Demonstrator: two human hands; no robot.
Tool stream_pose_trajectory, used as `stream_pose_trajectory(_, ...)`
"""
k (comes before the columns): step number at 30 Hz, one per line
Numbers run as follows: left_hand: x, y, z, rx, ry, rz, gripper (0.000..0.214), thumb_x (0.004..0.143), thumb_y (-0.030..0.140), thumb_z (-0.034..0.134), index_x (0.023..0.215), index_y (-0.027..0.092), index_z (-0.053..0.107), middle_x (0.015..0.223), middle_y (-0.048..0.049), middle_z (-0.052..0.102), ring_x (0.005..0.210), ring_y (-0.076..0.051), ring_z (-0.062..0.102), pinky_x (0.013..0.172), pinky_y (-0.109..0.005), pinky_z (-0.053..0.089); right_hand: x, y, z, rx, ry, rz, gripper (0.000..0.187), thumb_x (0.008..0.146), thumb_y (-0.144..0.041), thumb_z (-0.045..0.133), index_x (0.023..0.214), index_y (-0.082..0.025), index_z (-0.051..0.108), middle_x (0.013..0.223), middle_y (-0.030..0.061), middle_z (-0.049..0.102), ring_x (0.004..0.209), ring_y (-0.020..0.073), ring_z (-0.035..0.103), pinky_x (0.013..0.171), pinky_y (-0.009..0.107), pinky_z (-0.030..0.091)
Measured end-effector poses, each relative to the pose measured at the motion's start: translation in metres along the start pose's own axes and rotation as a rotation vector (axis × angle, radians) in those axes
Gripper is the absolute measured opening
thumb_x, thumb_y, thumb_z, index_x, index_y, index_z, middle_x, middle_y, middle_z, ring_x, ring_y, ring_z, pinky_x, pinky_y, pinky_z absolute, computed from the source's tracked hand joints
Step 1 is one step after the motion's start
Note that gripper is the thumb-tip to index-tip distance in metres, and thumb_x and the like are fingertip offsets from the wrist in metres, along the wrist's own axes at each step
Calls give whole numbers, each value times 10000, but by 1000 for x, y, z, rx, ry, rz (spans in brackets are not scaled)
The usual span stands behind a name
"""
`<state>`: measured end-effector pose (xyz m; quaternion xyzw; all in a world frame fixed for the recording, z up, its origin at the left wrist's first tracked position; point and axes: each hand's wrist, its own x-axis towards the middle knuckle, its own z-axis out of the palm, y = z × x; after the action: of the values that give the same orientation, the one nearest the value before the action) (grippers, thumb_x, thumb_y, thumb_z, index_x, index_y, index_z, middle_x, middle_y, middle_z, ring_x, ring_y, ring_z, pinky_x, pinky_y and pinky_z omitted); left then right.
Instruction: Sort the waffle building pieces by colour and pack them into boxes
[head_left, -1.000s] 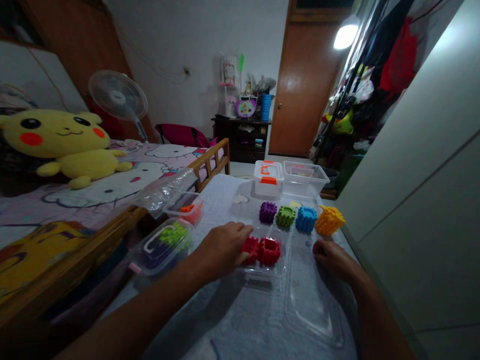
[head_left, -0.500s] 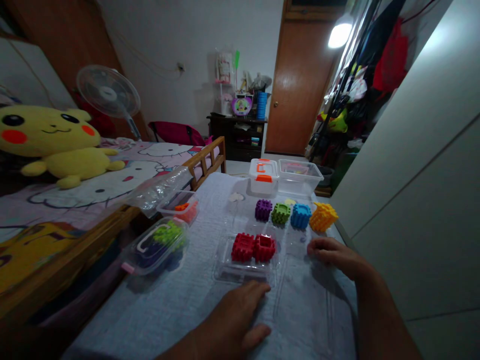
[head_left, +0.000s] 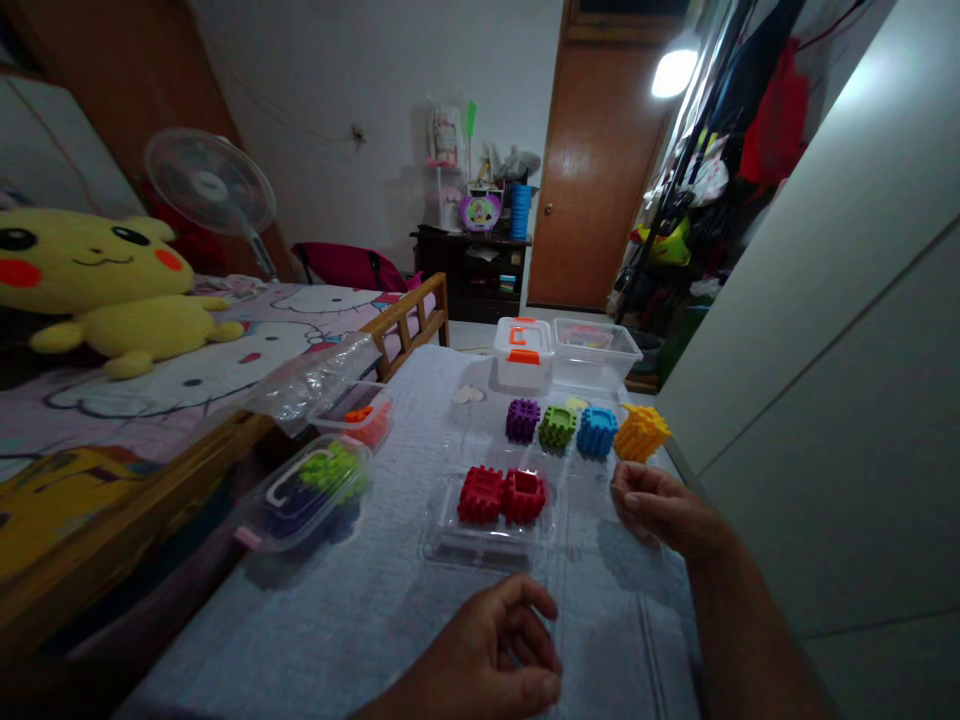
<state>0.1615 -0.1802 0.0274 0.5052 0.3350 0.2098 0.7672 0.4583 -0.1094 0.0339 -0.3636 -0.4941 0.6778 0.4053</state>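
My left hand [head_left: 504, 645] hovers at the near side of the table with fingers loosely curled, thumb apart and nothing in it. Before it, two red interlocking-block cubes [head_left: 501, 495] sit on an upturned clear plastic container or lid [head_left: 480, 548]. On the right, my right hand [head_left: 667, 512] is closed, fingertips drawn together; whether something lies in them I cannot make out. It is nearest to a yellow block piece [head_left: 641, 432]. Left of that piece stand a blue cube [head_left: 598, 432], a green cube [head_left: 558, 428] and a purple cube [head_left: 523, 420] in a row.
At the table's far end stand a lidded box with orange latches [head_left: 523, 355] and an open clear bin [head_left: 596, 352]. Along the left edge are a clear box with green pieces [head_left: 307, 495] and a tub with orange pieces [head_left: 351, 415]. A wooden bed rail [head_left: 409, 330] borders the left.
My left hand has shifted right and nearer, its fingers curling from stretched out. My right hand has turned, its fingertips drawn together. The blocks have kept their places.
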Motion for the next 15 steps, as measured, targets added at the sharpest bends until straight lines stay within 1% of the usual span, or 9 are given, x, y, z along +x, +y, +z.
stream_pose_trajectory(2,-5,1,-1,-36,13,3,449,651,307,785,1003,187,533,801,3,633,658,-97,546,610,-224,361,3,2,3,33,-25,-23,268,775,-330,747,759,-187,520,587,-50,516,412,65,466,356,173,344)
stream_pose_trajectory(3,-8,3,-3,-50,40,23,440,663,320,781,1001,185,534,781,8,625,645,-96,544,609,-225,364,5,3,5,52,-32,-31,268,776,-325,748,758,-190,517,593,-47,522,423,73,481,363,180,363)
stream_pose_trajectory(5,-13,10,-8,-75,131,90,426,688,325,761,1022,187,536,737,29,592,612,-87,521,588,-221,355,9,4,9,81,-30,-48,272,774,-326,751,748,-194,515,601,-44,520,455,87,503,385,194,393)
stream_pose_trajectory(7,-16,22,-17,-82,265,179,407,713,312,731,1053,191,543,705,49,559,584,-77,481,558,-211,333,12,4,14,90,-10,-61,284,769,-340,756,730,-190,518,611,-42,506,488,87,502,412,197,397)
stream_pose_trajectory(9,-18,37,-28,-53,417,260,386,734,297,704,1073,191,553,697,49,557,588,-80,466,555,-210,339,14,4,19,65,18,-54,305,758,-356,765,708,-178,523,609,-45,487,490,65,457,420,181,351)
stream_pose_trajectory(12,-14,60,-48,15,638,349,362,765,309,686,1080,188,555,720,32,603,608,-96,497,593,-222,393,19,5,29,6,66,22,361,715,-398,793,684,-174,511,545,-75,429,434,29,331,389,164,229)
stream_pose_trajectory(13,-11,65,-55,21,698,380,359,772,320,686,1079,186,555,747,22,626,613,-98,510,609,-228,411,22,6,33,-12,87,57,388,698,-425,798,676,-178,500,523,-85,415,415,23,306,380,164,202)
stream_pose_trajectory(15,-2,72,-67,-15,773,438,363,765,335,699,1061,178,559,847,-16,676,651,-106,550,652,-243,447,28,8,43,-43,151,110,435,682,-489,788,668,-187,476,505,-90,427,383,20,315,363,163,181)
